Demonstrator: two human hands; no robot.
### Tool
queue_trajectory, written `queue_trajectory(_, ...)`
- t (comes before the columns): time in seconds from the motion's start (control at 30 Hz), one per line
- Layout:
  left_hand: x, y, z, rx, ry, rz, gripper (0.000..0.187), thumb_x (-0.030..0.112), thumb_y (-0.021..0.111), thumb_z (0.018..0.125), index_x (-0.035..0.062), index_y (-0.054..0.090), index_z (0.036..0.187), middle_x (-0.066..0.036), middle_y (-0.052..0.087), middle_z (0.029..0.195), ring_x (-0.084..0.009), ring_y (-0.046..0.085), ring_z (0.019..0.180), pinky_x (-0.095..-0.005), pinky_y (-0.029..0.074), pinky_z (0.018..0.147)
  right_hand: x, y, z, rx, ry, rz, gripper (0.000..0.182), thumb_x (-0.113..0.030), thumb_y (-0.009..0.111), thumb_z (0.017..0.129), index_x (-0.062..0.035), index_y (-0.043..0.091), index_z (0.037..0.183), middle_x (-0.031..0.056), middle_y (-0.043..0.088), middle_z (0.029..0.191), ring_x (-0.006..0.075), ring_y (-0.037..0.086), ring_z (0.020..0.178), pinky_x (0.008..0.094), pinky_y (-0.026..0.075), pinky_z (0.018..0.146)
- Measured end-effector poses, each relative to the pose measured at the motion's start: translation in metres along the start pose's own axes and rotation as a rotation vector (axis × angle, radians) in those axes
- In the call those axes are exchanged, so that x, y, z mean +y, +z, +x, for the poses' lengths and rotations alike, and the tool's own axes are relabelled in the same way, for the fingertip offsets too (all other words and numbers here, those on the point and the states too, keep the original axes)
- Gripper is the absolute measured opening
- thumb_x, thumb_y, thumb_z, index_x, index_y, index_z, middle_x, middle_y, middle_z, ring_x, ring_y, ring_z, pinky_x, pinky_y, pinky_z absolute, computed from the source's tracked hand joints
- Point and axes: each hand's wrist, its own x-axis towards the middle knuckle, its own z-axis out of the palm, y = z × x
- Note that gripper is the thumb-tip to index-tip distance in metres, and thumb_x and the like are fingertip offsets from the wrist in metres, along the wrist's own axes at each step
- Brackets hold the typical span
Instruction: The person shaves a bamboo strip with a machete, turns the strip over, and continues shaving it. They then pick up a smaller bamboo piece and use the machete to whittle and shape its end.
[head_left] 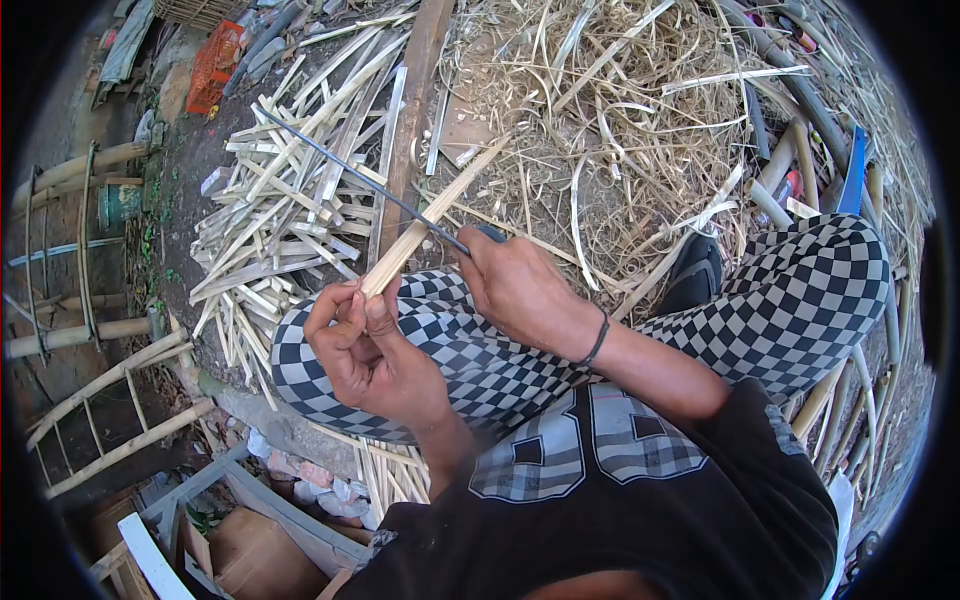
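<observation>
My left hand [378, 352] pinches the lower end of a pale bamboo strip [402, 248] between thumb and fingers. The strip slants up and away to the right. In my right hand [522, 290], closed around the handle, is a knife [345, 168] with a long, thin dark blade. Its blade points to the upper left and crosses the strip near mid-length; the two look in contact there. Most of the handle is hidden by my fingers. Both hands are above my checkered trousers [470, 345].
Cut bamboo strips [285, 225] lie heaped at the left, beside a wooden beam [418, 90]. Curled shavings [650, 130] cover the ground ahead. An orange crate [213, 68] is at upper left, bamboo ladders [125, 440] at lower left, and a blue object [853, 175] by my right knee.
</observation>
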Motion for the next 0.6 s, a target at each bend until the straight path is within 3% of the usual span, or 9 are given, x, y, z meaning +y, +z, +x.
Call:
queue_trajectory(0.13,0.003,0.001,-0.006,-0.024,-0.009,0.027,0.022,0.003,0.061,0.099,-0.006,0.044,0.087,-0.019,0.052,0.115,-0.0263,0.067,0.1,-0.0358,0.067,0.082,-0.014,-0.004,-0.011,0.013,-0.164,-0.029,0.012,-0.009,0.054,0.093,0.0017,0.056,0.098,0.0246,0.062,0.062,0.0462,0.065,0.062,0.0547,0.052,0.058)
queue_trajectory(0.17,0.002,0.0,-0.006,-0.028,-0.018,0.031,0.022,0.003,0.061,0.099,-0.006,0.044,0.087,-0.019,0.052,0.115,-0.0263,0.067,0.1,-0.0358,0.067,0.082,-0.001,0.002,-0.008,0.009,-0.155,-0.027,0.012,-0.009,0.054,0.093,0.0017,0.056,0.098,0.0246,0.062,0.062,0.0462,0.065,0.062,0.0547,0.052,0.058)
queue_trajectory(0.23,0.0,-0.003,-0.003,0.0,-0.042,-0.029,0.019,0.0,0.06,0.098,-0.0064,0.045,0.087,-0.018,0.052,0.114,-0.0255,0.067,0.1,-0.0356,0.067,0.083,0.031,0.013,0.01,0.012,0.076,-0.073,0.018,-0.019,0.054,0.1,-0.001,0.057,0.102,0.0273,0.061,0.065,0.0492,0.063,0.065,0.0564,0.051,0.059)
queue_trajectory(0.3,0.001,-0.005,-0.006,-0.015,-0.021,0.007,0.02,0.001,0.06,0.098,-0.0062,0.046,0.088,-0.017,0.052,0.114,-0.0272,0.067,0.101,-0.036,0.067,0.084,0.026,0.0,0.018,0.059,0.077,-0.08,0.02,-0.02,0.054,0.1,-0.0008,0.057,0.099,0.0275,0.061,0.066,0.0489,0.063,0.066,0.0566,0.051,0.06)
queue_trajectory(0.37,0.001,-0.003,-0.008,-0.026,-0.017,0.005,0.02,0.003,0.061,0.098,-0.0053,0.045,0.089,-0.017,0.052,0.115,-0.0276,0.066,0.103,-0.0365,0.067,0.084,0.007,-0.008,0.007,-0.05,0.098,-0.099,0.018,-0.02,0.055,0.099,-0.0014,0.057,0.1,0.0264,0.061,0.064,0.0489,0.063,0.063,0.0566,0.051,0.059)
queue_trajectory(0.4,0.001,-0.002,-0.008,-0.035,-0.03,0.0,0.02,0.003,0.061,0.098,-0.0053,0.045,0.089,-0.017,0.052,0.115,-0.0276,0.066,0.103,-0.0365,0.067,0.084,-0.003,-0.005,0.001,-0.011,-0.023,-0.11,0.012,-0.01,0.054,0.093,0.0016,0.056,0.097,0.0253,0.062,0.061,0.0461,0.066,0.061,0.0544,0.053,0.058)
queue_trajectory(0.43,0.001,-0.001,-0.008,-0.027,-0.042,-0.01,0.02,0.003,0.061,0.098,-0.005,0.045,0.089,-0.017,0.052,0.115,-0.028,0.066,0.103,-0.0371,0.067,0.084,0.0,-0.003,0.002,-0.016,-0.012,-0.114,0.012,-0.01,0.054,0.093,0.0016,0.056,0.097,0.0253,0.062,0.061,0.0461,0.066,0.061,0.0544,0.053,0.058)
queue_trajectory(0.5,0.002,-0.003,-0.007,-0.016,-0.044,-0.01,0.02,0.003,0.061,0.099,-0.0048,0.045,0.09,-0.017,0.052,0.115,-0.0284,0.066,0.103,-0.0377,0.067,0.084,0.012,0.006,0.009,0.025,-0.039,-0.096,0.012,-0.009,0.054,0.092,0.0022,0.056,0.097,0.0254,0.063,0.062,0.0457,0.066,0.061,0.0541,0.053,0.058)
queue_trajectory(0.6,-0.002,-0.008,-0.005,-0.017,-0.006,-0.008,0.024,0.008,0.062,0.099,-0.0052,0.045,0.09,-0.017,0.051,0.117,-0.0297,0.067,0.102,-0.0395,0.067,0.083,0.086,0.023,0.027,0.064,0.125,-0.166,0.017,-0.014,0.051,0.097,0.0019,0.057,0.099,0.0268,0.063,0.065,0.0475,0.065,0.064,0.0549,0.053,0.06)
